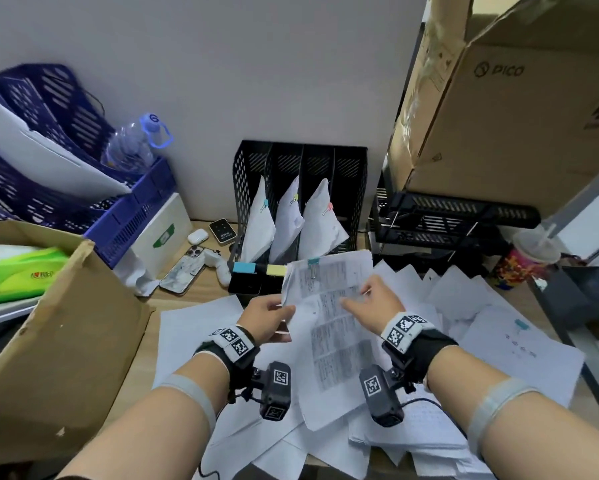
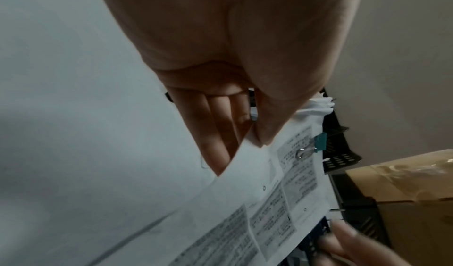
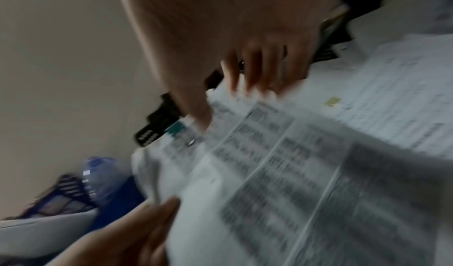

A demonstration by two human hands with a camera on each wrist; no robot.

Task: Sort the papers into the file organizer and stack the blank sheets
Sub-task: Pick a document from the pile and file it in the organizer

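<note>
A printed paper bundle point(image 1: 329, 327) with a teal binder clip point(image 1: 313, 263) at its top is held above the desk, in front of the black mesh file organizer point(image 1: 256, 161). My left hand point(image 1: 277, 315) pinches the bundle's left edge, thumb on the printed face point(image 2: 269, 202) and fingers behind. My right hand point(image 1: 358, 296) lies over the upper right of the bundle point(image 3: 282, 173), its fingers spread and fairly straight, touching the face; that view is blurred. Three organizer slots hold clipped bundles point(image 1: 320, 220). Loose white sheets point(image 1: 201, 327) cover the desk underneath.
An open cardboard box point(image 1: 66, 341) stands at the left, with blue baskets point(image 1: 135, 216) and a water bottle point(image 1: 135, 147) behind it. A phone point(image 1: 183, 271) lies left of the organizer. At the right are a large cardboard box point(image 1: 516, 116), a black rack point(image 1: 457, 216) and a cup point(image 1: 530, 258).
</note>
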